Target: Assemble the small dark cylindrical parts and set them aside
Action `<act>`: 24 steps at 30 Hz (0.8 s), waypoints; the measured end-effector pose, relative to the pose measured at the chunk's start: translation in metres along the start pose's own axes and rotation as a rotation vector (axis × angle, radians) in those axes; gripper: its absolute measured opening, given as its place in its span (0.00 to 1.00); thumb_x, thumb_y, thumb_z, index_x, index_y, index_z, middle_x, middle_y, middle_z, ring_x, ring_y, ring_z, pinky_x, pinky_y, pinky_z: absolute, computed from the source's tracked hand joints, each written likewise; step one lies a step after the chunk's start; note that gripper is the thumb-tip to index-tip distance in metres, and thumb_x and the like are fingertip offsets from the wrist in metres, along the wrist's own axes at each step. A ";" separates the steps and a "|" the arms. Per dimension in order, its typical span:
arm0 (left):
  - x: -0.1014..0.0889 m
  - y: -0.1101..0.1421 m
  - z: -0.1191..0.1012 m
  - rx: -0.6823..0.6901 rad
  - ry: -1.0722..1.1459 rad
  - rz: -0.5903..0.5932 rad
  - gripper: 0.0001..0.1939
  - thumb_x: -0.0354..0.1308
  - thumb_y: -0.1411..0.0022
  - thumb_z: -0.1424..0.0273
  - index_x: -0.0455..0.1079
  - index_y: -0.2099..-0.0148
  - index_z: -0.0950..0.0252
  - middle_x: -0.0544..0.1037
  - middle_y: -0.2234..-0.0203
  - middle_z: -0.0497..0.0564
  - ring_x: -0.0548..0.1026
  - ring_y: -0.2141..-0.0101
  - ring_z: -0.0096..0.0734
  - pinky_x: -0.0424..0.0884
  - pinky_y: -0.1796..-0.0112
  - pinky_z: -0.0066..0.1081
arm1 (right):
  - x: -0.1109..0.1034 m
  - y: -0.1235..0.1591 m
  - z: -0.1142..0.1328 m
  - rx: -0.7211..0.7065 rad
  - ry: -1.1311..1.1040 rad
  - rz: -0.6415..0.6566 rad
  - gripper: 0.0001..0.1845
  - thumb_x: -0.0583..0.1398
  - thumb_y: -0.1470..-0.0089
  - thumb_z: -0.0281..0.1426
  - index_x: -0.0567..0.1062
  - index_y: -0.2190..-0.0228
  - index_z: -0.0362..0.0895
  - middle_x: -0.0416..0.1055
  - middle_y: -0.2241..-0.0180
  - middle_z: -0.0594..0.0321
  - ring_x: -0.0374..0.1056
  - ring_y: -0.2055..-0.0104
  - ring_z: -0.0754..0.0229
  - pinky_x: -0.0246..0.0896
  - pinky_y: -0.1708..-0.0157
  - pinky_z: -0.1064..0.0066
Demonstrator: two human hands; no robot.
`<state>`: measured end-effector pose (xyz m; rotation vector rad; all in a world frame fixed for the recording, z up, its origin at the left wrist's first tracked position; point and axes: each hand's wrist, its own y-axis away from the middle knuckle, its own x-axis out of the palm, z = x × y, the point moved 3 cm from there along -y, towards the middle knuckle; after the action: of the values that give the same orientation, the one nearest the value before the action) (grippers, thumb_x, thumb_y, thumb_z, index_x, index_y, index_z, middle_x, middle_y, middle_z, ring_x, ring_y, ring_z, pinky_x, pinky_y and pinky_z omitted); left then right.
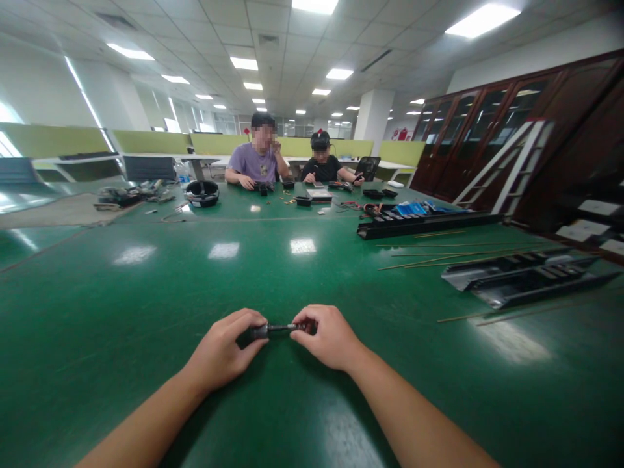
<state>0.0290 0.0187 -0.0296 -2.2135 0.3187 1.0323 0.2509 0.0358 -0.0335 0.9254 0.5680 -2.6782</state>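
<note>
Both hands meet low over the middle of the bench (pixel 253 276), with the slim dark tool (pixel 279 328) held level between them, just above the green surface as far as the view shows. The left hand (pixel 227 351) is clamped on its thicker end, fingers on top and thumb below, probably because that broad part gives the firmer grip. The right hand (pixel 331 335) is closed on the narrow end in a fingertip pinch, a hold that suits fine turning or steadying; its fingers hide most of that end, so its shape cannot be told. With one hand at each end, the thin shaft between them is left in sight and the tool seems unlikely to tip. The black trays (pixel 429 225) and thin rods (pixel 419 264) lie well off to the right, perhaps so that their length does not get in the way of the forearms. Across the bench, two people (pixel 253 162) (pixel 329 168) sit near small black boxes (pixel 303 201) and loose bits, within their own reach and well apart from the tool.
</note>
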 end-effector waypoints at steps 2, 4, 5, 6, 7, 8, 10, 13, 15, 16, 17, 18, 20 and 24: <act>-0.001 0.000 0.000 0.007 -0.001 -0.007 0.09 0.60 0.37 0.71 0.69 0.54 0.62 0.76 0.58 0.52 0.76 0.57 0.33 0.72 0.54 0.33 | 0.000 0.000 0.000 0.000 0.001 0.001 0.05 0.66 0.51 0.29 0.80 0.69 0.44 0.75 0.74 0.64 0.68 0.72 0.63 0.60 0.69 0.73; -0.001 0.001 0.001 0.006 -0.006 -0.007 0.09 0.60 0.37 0.71 0.69 0.54 0.62 0.76 0.58 0.52 0.76 0.57 0.33 0.72 0.54 0.33 | 0.000 0.000 0.000 -0.001 0.001 0.002 0.05 0.66 0.51 0.29 0.80 0.69 0.44 0.75 0.74 0.64 0.68 0.72 0.63 0.60 0.69 0.73; -0.001 0.001 0.001 0.005 -0.009 -0.007 0.09 0.60 0.37 0.71 0.69 0.54 0.62 0.77 0.58 0.52 0.76 0.57 0.33 0.73 0.54 0.33 | 0.000 0.000 0.000 -0.002 -0.001 0.000 0.04 0.66 0.51 0.29 0.80 0.69 0.44 0.75 0.74 0.64 0.68 0.72 0.63 0.60 0.69 0.73; -0.001 0.001 0.001 0.004 -0.012 -0.005 0.09 0.60 0.37 0.71 0.69 0.54 0.62 0.77 0.58 0.52 0.76 0.57 0.33 0.73 0.53 0.33 | 0.000 0.000 0.001 -0.003 -0.004 0.001 0.04 0.66 0.51 0.29 0.80 0.69 0.44 0.75 0.74 0.64 0.68 0.72 0.63 0.60 0.69 0.73; -0.001 0.001 0.002 0.005 -0.016 -0.005 0.09 0.60 0.37 0.71 0.69 0.54 0.62 0.77 0.58 0.52 0.76 0.56 0.33 0.73 0.53 0.33 | 0.000 0.000 0.001 -0.003 -0.007 0.002 0.04 0.66 0.51 0.29 0.80 0.69 0.44 0.75 0.74 0.64 0.68 0.72 0.63 0.60 0.69 0.73; -0.002 0.001 0.002 0.005 -0.022 -0.010 0.09 0.60 0.37 0.70 0.69 0.54 0.62 0.77 0.57 0.52 0.76 0.56 0.34 0.73 0.53 0.33 | -0.001 0.000 0.001 -0.002 -0.010 0.002 0.04 0.66 0.51 0.29 0.80 0.69 0.44 0.75 0.73 0.64 0.69 0.72 0.63 0.60 0.69 0.73; -0.004 0.000 0.004 -0.018 -0.046 -0.054 0.11 0.60 0.37 0.68 0.70 0.52 0.61 0.77 0.57 0.52 0.76 0.55 0.34 0.72 0.52 0.34 | -0.001 0.000 0.001 0.006 -0.014 0.002 0.04 0.65 0.51 0.30 0.80 0.69 0.43 0.75 0.73 0.64 0.69 0.72 0.63 0.60 0.69 0.73; -0.014 -0.003 0.008 -0.140 -0.101 -0.212 0.18 0.61 0.38 0.62 0.69 0.47 0.61 0.78 0.56 0.52 0.77 0.54 0.37 0.72 0.50 0.37 | -0.001 -0.001 0.000 0.018 -0.012 0.003 0.05 0.65 0.51 0.30 0.79 0.69 0.43 0.76 0.73 0.64 0.69 0.72 0.63 0.61 0.69 0.73; -0.023 -0.006 0.013 -0.273 -0.115 -0.317 0.25 0.60 0.37 0.58 0.66 0.41 0.61 0.78 0.55 0.53 0.77 0.55 0.39 0.72 0.50 0.39 | -0.001 0.000 -0.001 0.015 -0.008 0.006 0.05 0.65 0.51 0.31 0.80 0.69 0.43 0.76 0.73 0.64 0.69 0.72 0.63 0.61 0.68 0.73; -0.028 -0.006 0.016 -0.345 -0.097 -0.346 0.26 0.58 0.36 0.56 0.65 0.40 0.61 0.79 0.55 0.53 0.78 0.55 0.40 0.72 0.51 0.40 | -0.001 0.000 -0.001 0.012 -0.007 0.005 0.05 0.65 0.51 0.31 0.80 0.69 0.43 0.76 0.72 0.64 0.69 0.72 0.63 0.61 0.68 0.73; -0.033 -0.007 0.020 -0.414 -0.057 -0.355 0.27 0.56 0.35 0.54 0.66 0.39 0.62 0.79 0.55 0.54 0.78 0.55 0.41 0.73 0.51 0.40 | -0.002 0.000 -0.001 0.009 -0.007 0.004 0.05 0.66 0.51 0.31 0.80 0.69 0.43 0.76 0.72 0.63 0.69 0.72 0.63 0.62 0.68 0.73; -0.037 -0.006 0.024 -0.474 0.006 -0.349 0.27 0.53 0.34 0.52 0.67 0.41 0.63 0.80 0.56 0.54 0.78 0.55 0.42 0.74 0.52 0.39 | -0.002 0.001 -0.002 0.007 -0.008 0.003 0.05 0.66 0.51 0.31 0.80 0.69 0.43 0.76 0.72 0.63 0.69 0.71 0.63 0.62 0.68 0.73; -0.047 -0.001 0.032 -0.556 0.171 -0.316 0.26 0.50 0.33 0.51 0.70 0.46 0.65 0.81 0.56 0.55 0.79 0.55 0.41 0.75 0.54 0.38 | -0.002 0.002 -0.002 0.003 -0.012 0.008 0.06 0.66 0.51 0.31 0.80 0.68 0.44 0.76 0.71 0.63 0.69 0.71 0.63 0.62 0.68 0.73; -0.078 0.026 0.041 -0.562 0.152 -0.250 0.20 0.49 0.31 0.52 0.69 0.48 0.60 0.81 0.55 0.48 0.80 0.57 0.36 0.78 0.58 0.36 | -0.001 0.003 -0.003 -0.005 -0.014 0.010 0.07 0.66 0.51 0.32 0.80 0.68 0.44 0.77 0.70 0.63 0.70 0.70 0.63 0.62 0.69 0.74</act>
<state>-0.0583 0.0221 -0.0025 -2.7497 -0.2123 0.8908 0.2543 0.0344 -0.0353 0.9047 0.5655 -2.6710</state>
